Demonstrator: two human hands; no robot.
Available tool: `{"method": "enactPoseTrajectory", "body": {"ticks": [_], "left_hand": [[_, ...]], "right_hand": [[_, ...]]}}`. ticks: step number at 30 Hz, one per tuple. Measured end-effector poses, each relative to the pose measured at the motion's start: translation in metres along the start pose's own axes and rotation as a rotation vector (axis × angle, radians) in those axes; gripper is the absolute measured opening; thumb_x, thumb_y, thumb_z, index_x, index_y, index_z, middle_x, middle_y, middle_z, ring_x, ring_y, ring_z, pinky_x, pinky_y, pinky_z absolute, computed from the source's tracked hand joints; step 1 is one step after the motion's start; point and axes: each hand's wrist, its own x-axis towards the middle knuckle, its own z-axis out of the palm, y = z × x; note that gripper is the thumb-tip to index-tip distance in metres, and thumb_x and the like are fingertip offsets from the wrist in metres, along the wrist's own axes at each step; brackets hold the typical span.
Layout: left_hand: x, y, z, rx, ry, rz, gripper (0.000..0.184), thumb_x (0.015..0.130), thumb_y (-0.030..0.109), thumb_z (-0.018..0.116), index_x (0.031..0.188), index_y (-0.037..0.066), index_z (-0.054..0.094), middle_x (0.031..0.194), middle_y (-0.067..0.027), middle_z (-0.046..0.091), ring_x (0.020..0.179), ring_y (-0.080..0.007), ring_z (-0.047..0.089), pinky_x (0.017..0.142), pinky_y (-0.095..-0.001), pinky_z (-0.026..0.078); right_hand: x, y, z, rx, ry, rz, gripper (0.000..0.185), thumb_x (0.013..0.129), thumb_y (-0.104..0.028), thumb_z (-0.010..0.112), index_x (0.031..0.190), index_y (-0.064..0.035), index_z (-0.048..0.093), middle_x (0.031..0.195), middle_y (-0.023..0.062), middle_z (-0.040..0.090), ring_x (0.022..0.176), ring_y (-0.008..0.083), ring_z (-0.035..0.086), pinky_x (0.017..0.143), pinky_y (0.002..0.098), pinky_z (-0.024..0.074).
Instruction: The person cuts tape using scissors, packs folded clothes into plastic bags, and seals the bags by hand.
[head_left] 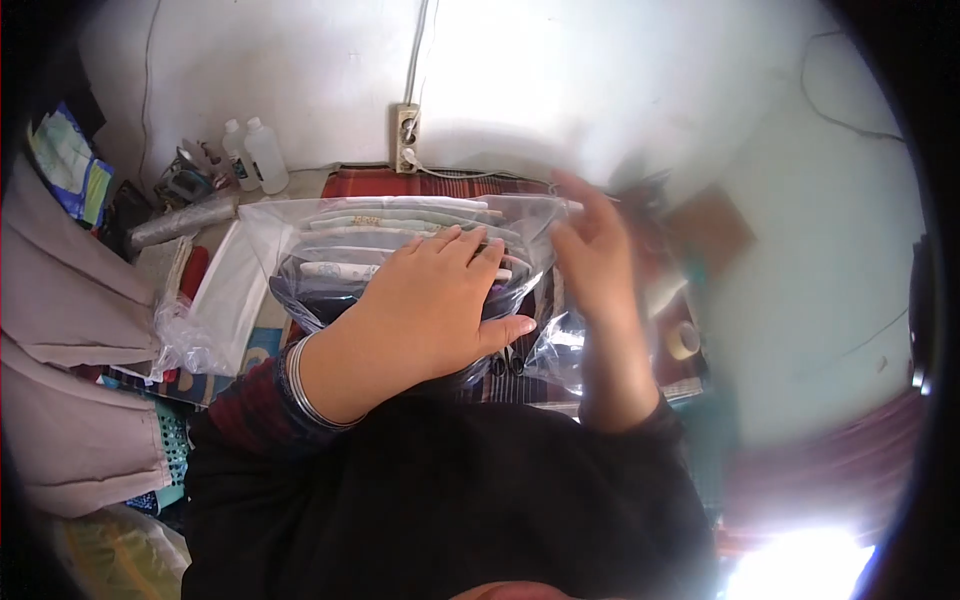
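Observation:
A clear plastic bag (pixel 525 215) lies on the table, packed with several folded cloths (pixel 400 218) in pale and dark colours. Across its top rests my left hand (pixel 425 295), palm down, fingers stretched out and thumb spread to the right. My right hand (pixel 600 255) is at the bag's right end, slightly smeared by motion. Its thumb and index finger stand apart, and the bag's corner reaches close to them. Whether they touch the plastic is not clear. Beneath the right forearm lies more clear plastic (pixel 560 345).
A roll of tape (pixel 683 341) lies at the right. Small black scissor-like handles (pixel 507 366) show near my body. Two white bottles (pixel 265 157) stand back left, beside a power strip (pixel 406 138) on the wall. Grey-beige fabric (pixel 80 300) hangs at the left.

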Motion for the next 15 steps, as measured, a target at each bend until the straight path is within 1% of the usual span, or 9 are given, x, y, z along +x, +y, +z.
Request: {"method": "enactPoseTrajectory", "body": {"ticks": [2, 3, 4, 6, 7, 8, 12, 13, 15], "left_hand": [[0.004, 0.001, -0.005, -0.035, -0.029, 0.000, 0.068, 0.087, 0.049, 0.055, 0.127, -0.005, 0.049, 0.131, -0.0247, 0.050, 0.123, -0.0388, 0.047, 0.104, -0.0444, 0.037], [0.004, 0.001, -0.007, -0.082, -0.056, 0.013, 0.067, 0.088, 0.049, 0.055, 0.127, -0.005, 0.050, 0.131, -0.0245, 0.050, 0.123, -0.0385, 0.047, 0.103, -0.0438, 0.037], [0.004, 0.001, -0.009, -0.071, -0.056, 0.005, 0.067, 0.088, 0.049, 0.055, 0.127, -0.005, 0.050, 0.131, -0.0245, 0.050, 0.123, -0.0385, 0.047, 0.103, -0.0438, 0.037], [0.003, 0.001, -0.009, -0.110, -0.048, -0.008, 0.066, 0.089, 0.049, 0.053, 0.126, -0.006, 0.050, 0.131, -0.0245, 0.050, 0.123, -0.0384, 0.046, 0.103, -0.0433, 0.037], [0.002, 0.001, -0.009, -0.099, -0.045, -0.013, 0.066, 0.089, 0.049, 0.053, 0.126, -0.006, 0.050, 0.131, -0.0245, 0.050, 0.123, -0.0384, 0.046, 0.103, -0.0433, 0.037], [0.001, 0.000, -0.007, -0.110, -0.026, -0.003, 0.066, 0.090, 0.049, 0.052, 0.126, -0.006, 0.050, 0.131, -0.0247, 0.050, 0.123, -0.0385, 0.046, 0.103, -0.0432, 0.037], [0.000, -0.002, -0.001, -0.095, 0.011, 0.042, 0.066, 0.091, 0.050, 0.050, 0.125, -0.007, 0.051, 0.131, -0.0253, 0.050, 0.124, -0.0388, 0.046, 0.105, -0.0440, 0.036], [0.000, -0.002, -0.001, -0.097, 0.007, 0.044, 0.066, 0.091, 0.050, 0.050, 0.125, -0.007, 0.051, 0.131, -0.0253, 0.050, 0.124, -0.0388, 0.046, 0.105, -0.0440, 0.036], [0.001, 0.000, 0.000, -0.059, -0.013, 0.055, 0.066, 0.092, 0.050, 0.047, 0.125, -0.007, 0.051, 0.130, -0.0258, 0.050, 0.124, -0.0390, 0.045, 0.106, -0.0452, 0.034]], "right_hand": [[0.008, -0.003, 0.000, -0.057, 0.098, -0.160, 0.050, 0.082, 0.003, 0.052, 0.132, -0.0013, 0.047, 0.060, -0.0056, 0.048, 0.054, 0.0007, 0.041, 0.050, 0.0186, 0.0335], [0.008, -0.004, 0.002, -0.092, 0.158, -0.246, 0.046, 0.085, 0.002, 0.053, 0.131, -0.0022, 0.047, 0.066, -0.0041, 0.051, 0.059, 0.0018, 0.044, 0.054, 0.0184, 0.0367], [0.007, -0.004, 0.005, -0.080, 0.152, -0.250, 0.046, 0.085, 0.002, 0.053, 0.131, -0.0022, 0.047, 0.066, -0.0041, 0.051, 0.059, 0.0018, 0.044, 0.054, 0.0184, 0.0367], [0.002, -0.003, 0.011, 0.000, 0.350, -0.548, 0.043, 0.088, 0.001, 0.055, 0.130, -0.0015, 0.047, 0.078, -0.0011, 0.054, 0.068, 0.0038, 0.047, 0.062, 0.0186, 0.0403], [-0.006, 0.005, 0.008, 0.075, 0.305, -0.491, 0.045, 0.095, -0.011, 0.051, 0.136, 0.0015, 0.040, 0.106, 0.0097, 0.057, 0.093, 0.0133, 0.055, 0.083, 0.0259, 0.0450], [-0.014, 0.017, 0.013, 0.082, 0.299, -0.498, 0.045, 0.095, -0.011, 0.051, 0.136, 0.0015, 0.040, 0.106, 0.0097, 0.057, 0.093, 0.0133, 0.055, 0.083, 0.0259, 0.0450], [-0.041, 0.063, 0.041, 0.335, -0.123, -0.334, 0.077, 0.097, -0.054, 0.030, 0.148, 0.0022, 0.014, 0.145, 0.0198, 0.034, 0.130, 0.0303, 0.041, 0.108, 0.0403, 0.0319], [-0.041, 0.064, 0.042, 0.335, -0.120, -0.331, 0.077, 0.097, -0.054, 0.030, 0.148, 0.0022, 0.014, 0.145, 0.0198, 0.034, 0.130, 0.0303, 0.041, 0.108, 0.0403, 0.0319], [-0.039, 0.064, 0.043, 0.448, -0.202, -0.373, 0.060, 0.101, -0.032, 0.029, 0.146, 0.0069, 0.017, 0.148, 0.0230, 0.030, 0.135, 0.0313, 0.033, 0.110, 0.0411, 0.0274]]}}
